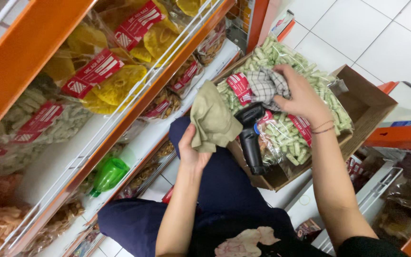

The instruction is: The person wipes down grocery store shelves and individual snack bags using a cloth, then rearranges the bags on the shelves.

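Landmark: cardboard box [367, 102] on the person's lap. Left hand [192, 147], just left of the box, grip closed on a khaki cloth [212, 119]. Right hand [303, 97], above the box, grip closed on a checked cloth [265, 85], pressed on a clear bag of green snacks [286, 62] lying in the box. Black handheld scanner [252, 138] leans against the box's near-left edge. Green spray bottle [108, 175] lies on the shelf [63, 157], well left of the box.

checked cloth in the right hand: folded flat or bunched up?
Bunched. The checked cloth is crumpled under the right hand, pressed on a bag of green snacks.
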